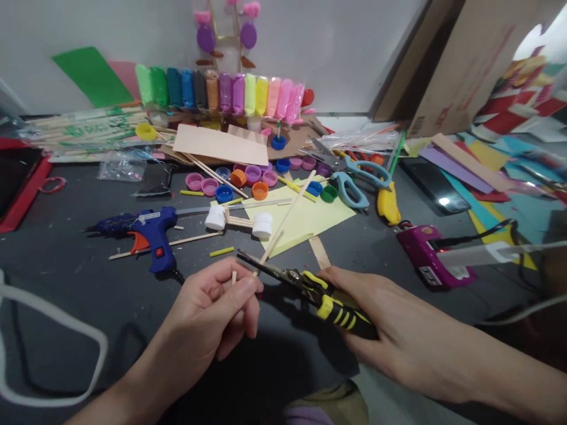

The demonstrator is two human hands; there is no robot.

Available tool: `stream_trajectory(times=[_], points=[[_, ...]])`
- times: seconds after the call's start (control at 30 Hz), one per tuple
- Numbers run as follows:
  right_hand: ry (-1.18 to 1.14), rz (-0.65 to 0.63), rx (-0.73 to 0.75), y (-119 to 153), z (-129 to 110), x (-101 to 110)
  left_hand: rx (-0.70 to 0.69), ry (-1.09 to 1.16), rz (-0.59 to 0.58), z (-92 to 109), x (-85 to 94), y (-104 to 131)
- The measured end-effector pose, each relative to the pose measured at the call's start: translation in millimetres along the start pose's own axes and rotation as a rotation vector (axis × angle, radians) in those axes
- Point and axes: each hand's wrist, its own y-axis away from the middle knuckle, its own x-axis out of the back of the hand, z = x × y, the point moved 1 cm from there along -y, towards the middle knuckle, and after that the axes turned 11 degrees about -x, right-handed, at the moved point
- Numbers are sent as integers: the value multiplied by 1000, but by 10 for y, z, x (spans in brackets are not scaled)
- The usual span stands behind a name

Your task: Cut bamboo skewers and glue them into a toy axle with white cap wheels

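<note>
My left hand [217, 307] pinching stick [290, 215] near worktop's [88, 283] front edge, stick's lower end hidden. My right hand [385, 330] gripping pliers [341, 310], partly covered; can't tell if jaws touch stick.

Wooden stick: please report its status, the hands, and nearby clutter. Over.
Left hand pinching wooden stick. Right hand gripping pliers, jaws at stick, contact unclear. Clutter: yellow sheet beyond, glue gun farther left.
</note>
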Motion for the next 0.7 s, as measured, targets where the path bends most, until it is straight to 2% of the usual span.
stream_trajectory(times=[0.17,0.27,0.4,0.5,0.6,0.67,0.7], points=[[-45,15,-15,117,159,60,-46,-8,28,20,2,2],[-11,66,-115,156,378,67,-98,-19,53,37,5,5],[234,279,-228,39,709,52,-100,-100,57,34,-20,32],[410,340,-212,-68,821,57,-130,-215,79,47,-35,62],[448,442,-110,-54,660,100,-231,-409,78,81,-30,85],[392,580,28,-4,397,126,-338,-587,56,103,-19,94],[367,660,154,10,238,128,-399,-679,40,110,-13,94]])
